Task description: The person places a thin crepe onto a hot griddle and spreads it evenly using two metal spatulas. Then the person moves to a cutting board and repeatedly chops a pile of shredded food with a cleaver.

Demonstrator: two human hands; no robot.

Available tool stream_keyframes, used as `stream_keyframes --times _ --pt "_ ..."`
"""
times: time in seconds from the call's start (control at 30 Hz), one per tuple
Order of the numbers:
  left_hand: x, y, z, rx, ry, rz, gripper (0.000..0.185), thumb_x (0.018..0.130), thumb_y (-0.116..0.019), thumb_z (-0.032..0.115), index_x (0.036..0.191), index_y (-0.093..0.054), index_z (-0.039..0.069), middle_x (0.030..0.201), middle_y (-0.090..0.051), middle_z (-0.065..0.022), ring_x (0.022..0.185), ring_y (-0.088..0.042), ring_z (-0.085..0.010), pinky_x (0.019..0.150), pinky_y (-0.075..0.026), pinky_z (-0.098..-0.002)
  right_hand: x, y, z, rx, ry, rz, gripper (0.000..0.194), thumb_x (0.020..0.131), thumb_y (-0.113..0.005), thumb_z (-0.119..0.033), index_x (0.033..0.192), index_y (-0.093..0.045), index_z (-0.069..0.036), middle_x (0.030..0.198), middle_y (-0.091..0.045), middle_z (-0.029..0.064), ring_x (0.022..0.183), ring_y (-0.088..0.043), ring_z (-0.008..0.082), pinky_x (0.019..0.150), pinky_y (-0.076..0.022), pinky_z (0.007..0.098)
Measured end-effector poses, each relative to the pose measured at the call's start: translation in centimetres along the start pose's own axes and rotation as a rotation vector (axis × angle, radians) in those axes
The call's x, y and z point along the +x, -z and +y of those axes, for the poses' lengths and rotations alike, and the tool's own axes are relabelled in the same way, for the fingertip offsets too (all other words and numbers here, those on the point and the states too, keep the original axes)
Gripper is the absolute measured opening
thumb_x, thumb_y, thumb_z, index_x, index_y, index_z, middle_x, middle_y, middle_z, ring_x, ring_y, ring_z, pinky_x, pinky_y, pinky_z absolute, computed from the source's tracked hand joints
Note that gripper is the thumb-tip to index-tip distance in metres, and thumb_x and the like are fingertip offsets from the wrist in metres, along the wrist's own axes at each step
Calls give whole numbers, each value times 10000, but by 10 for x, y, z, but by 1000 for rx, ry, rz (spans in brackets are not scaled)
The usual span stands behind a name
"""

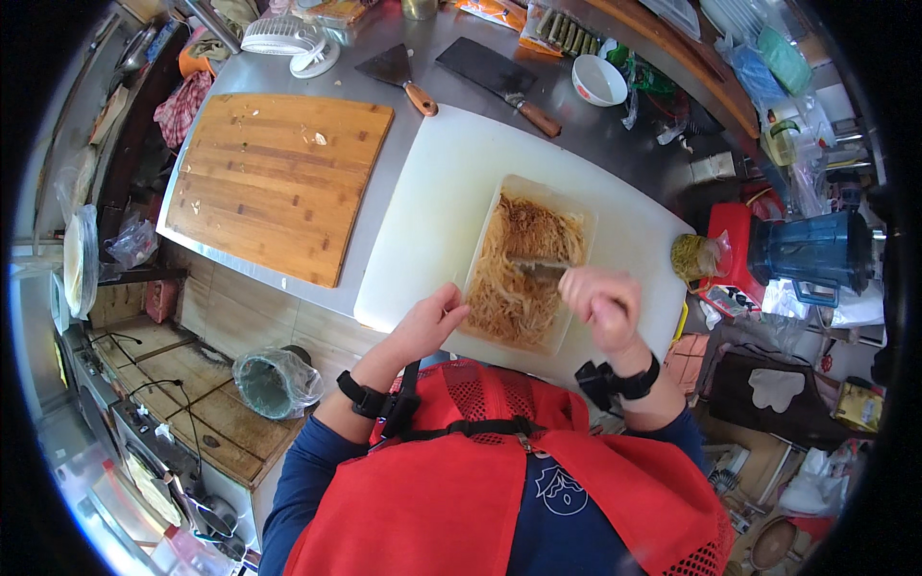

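A rectangular clear plastic container (592, 234) stands on a white cutting board (439, 194). Browned, finely shredded food (515, 317) fills much of it, darker at the far end. My left hand (431, 322) is at the container's near left side, thumb and fingers closed on its rim. Above the right side, my right hand (609, 306) is in a fist around a metal utensil (540, 266). The utensil's working end is partly sunk in the shreds, so its exact kind cannot be told. My fingers hide its handle.
A wooden cutting board (281, 180) lies left. Beyond the white board are a scraper (392, 68), a cleaver (490, 72) and a white bowl (599, 81). A glass jug (691, 258) and a blender (807, 248) stand right. A lined bin (270, 385) is on the floor.
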State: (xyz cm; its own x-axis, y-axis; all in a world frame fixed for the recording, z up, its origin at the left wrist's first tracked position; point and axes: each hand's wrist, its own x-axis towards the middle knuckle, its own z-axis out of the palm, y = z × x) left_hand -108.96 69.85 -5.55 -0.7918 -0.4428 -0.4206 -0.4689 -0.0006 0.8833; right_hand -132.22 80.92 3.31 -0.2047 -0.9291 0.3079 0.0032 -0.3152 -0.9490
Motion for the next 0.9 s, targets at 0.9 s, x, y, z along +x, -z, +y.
stream_keyframes --times 0.9 --pt "-1 -1 -1 -11 -29 8 211 939 -538 203 885 -450 19 699 -446 -48 662 -437 -136 612 -406 -293 59 20 43 -91 -72 135 253 770 -407 -46 523 -387 2 530 -430 84 534 -390 190 562 -348 317"
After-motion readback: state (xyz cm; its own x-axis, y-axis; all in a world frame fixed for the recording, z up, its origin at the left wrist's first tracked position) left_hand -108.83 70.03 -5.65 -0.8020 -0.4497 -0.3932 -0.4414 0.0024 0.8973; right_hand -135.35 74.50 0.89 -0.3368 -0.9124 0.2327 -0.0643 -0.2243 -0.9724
